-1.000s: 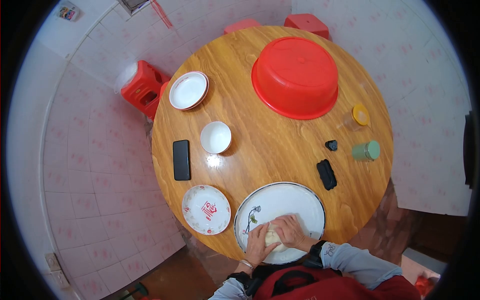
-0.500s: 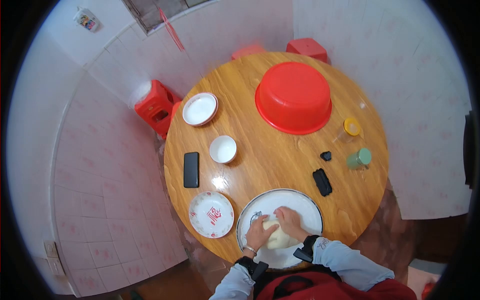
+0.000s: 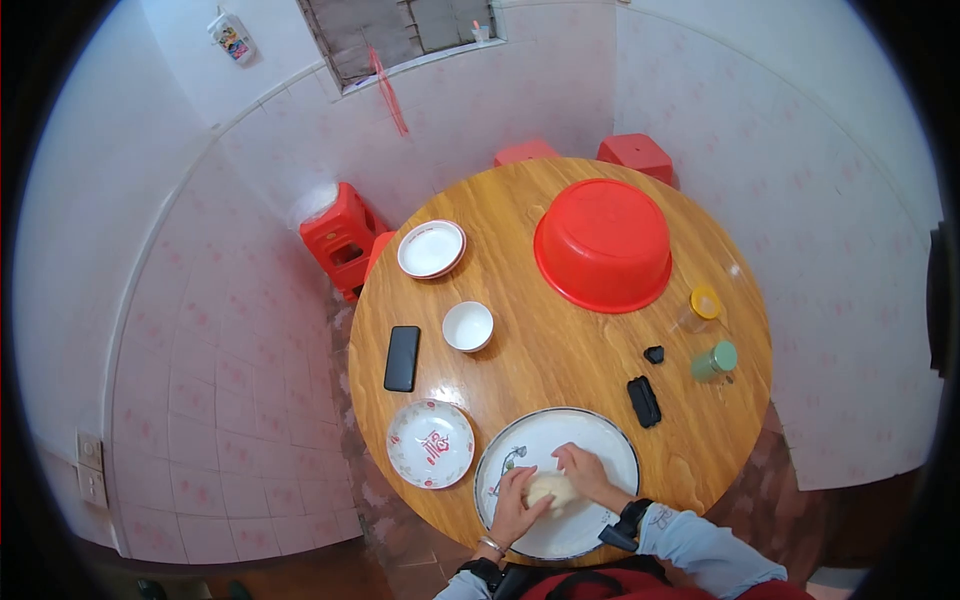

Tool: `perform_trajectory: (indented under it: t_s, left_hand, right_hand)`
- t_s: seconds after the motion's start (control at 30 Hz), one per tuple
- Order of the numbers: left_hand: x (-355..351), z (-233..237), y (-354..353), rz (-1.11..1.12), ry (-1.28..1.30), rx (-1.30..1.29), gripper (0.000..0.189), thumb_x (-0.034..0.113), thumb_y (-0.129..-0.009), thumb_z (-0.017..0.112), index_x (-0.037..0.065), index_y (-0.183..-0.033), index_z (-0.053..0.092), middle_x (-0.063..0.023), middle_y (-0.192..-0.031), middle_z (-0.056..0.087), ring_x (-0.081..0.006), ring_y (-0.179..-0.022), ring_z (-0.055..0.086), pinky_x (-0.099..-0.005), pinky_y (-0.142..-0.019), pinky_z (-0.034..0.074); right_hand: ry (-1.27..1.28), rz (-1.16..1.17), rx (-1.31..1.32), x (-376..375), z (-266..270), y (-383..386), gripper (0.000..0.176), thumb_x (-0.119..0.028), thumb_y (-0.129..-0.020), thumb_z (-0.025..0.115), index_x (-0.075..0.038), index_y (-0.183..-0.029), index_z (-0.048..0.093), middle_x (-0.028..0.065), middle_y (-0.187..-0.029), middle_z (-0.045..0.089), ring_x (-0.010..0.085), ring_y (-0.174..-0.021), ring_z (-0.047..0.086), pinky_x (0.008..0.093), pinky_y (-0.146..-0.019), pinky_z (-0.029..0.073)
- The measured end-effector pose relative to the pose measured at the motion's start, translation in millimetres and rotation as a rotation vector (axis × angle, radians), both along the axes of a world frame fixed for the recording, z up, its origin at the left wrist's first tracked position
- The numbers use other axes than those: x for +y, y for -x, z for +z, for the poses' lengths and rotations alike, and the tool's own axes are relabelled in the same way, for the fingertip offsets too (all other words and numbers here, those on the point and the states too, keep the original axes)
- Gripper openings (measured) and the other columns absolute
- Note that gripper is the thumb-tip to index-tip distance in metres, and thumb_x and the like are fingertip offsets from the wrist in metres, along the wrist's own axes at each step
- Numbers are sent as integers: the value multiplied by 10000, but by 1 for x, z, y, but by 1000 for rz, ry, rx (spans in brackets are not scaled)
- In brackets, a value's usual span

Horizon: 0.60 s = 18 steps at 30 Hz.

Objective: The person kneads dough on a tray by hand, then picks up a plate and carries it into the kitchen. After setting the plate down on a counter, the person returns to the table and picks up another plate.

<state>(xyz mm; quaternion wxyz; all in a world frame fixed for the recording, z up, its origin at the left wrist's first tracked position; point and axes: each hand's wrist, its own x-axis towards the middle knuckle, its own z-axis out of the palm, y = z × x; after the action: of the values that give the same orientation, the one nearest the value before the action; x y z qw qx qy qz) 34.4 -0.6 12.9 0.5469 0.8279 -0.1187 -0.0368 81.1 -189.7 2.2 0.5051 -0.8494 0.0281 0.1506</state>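
Observation:
A pale lump of dough (image 3: 549,490) sits on a large white plate (image 3: 610,440) with a dark rim and a printed drawing. My left hand (image 3: 514,507) grips the dough's left side, thumb along the near edge. From the right, my right hand (image 3: 583,470) curves its fingers over the dough's far right side. The fingertips of both hands point away from me. Beside the plate on the left is a shallow patterned bowl (image 3: 430,447) with red characters printed inside.
On the round wooden table (image 3: 540,370) lie a phone (image 3: 402,358), a small white bowl (image 3: 468,326), stacked plates (image 3: 431,249) and an upturned red basin (image 3: 606,240). At right are a yellow-lidded jar (image 3: 699,309), a green-lidded jar (image 3: 714,361) and black objects (image 3: 644,401). Red stools (image 3: 340,235) stand around.
The head view has tilted up, so the table sits lower in it. Both hands stay at the dough, which looks smaller and more folded between them.

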Motion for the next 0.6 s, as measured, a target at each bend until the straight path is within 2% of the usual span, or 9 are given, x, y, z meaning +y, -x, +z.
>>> perform_trajectory:
  t_s: [0.03,0.07,0.13,0.17,0.2,0.33,0.43,0.6]
  left_hand:
    - [6,2,3,-44,-129,-16,635,281,-789,777,41,-1322,526,-184,-1319,474,-349,-1200,466,-419,-1044,360]
    - [12,2,6,-90,-259,-29,631,280,-797,769,44,-1330,526,-195,-1334,463,-352,-1194,466,-417,-1053,361]
    - [23,-6,14,-107,-277,2,703,296,-804,770,37,-1384,468,-209,-1371,432,-365,-1222,454,-418,-1055,369]
    - [26,-12,19,-149,-215,34,744,311,-800,775,30,-1402,439,-218,-1380,421,-371,-1234,446,-423,-1055,370]
    - [26,-9,19,-187,-148,67,786,325,-796,781,23,-1419,409,-227,-1390,410,-377,-1246,439,-428,-1055,371]
    - [13,-3,21,-177,-148,74,833,342,-774,794,12,-1423,389,-233,-1380,411,-396,-1238,439,-443,-1045,376]
    - [1,2,25,-102,-334,84,847,291,-715,824,58,-1411,402,-203,-1361,411,-410,-1202,436,-473,-975,403]
    - [-9,1,10,-53,-430,198,859,194,-655,841,72,-1387,407,-190,-1324,425,-400,-1186,447,-480,-959,406]
  right_hand:
    - [12,9,-42,8,2,5,226,-242,-967,493,-81,-1017,644,107,-879,663,297,-836,653,394,-723,509]
    - [6,17,-40,16,4,10,226,-242,-967,493,-81,-1017,644,107,-879,663,297,-836,653,394,-723,509]
    - [182,64,-452,27,17,21,172,-230,-937,565,-89,-987,650,90,-878,649,289,-846,629,401,-722,479]
    - [238,109,-467,25,23,24,139,-212,-916,599,-97,-974,651,70,-875,636,261,-845,607,388,-725,438]
    - [238,116,-459,23,23,24,139,-212,-916,599,-97,-974,651,70,-875,636,261,-845,607,388,-725,438]
    - [221,151,-561,18,17,26,137,-178,-894,603,-89,-993,636,66,-910,622,250,-855,587,380,-762,399]
    - [226,152,-608,18,8,28,154,-163,-876,606,-90,-1010,627,68,-938,612,252,-869,579,391,-791,388]
    - [244,107,-565,20,-4,14,180,-157,-867,604,-90,-1033,618,73,-961,610,259,-894,573,416,-836,372]
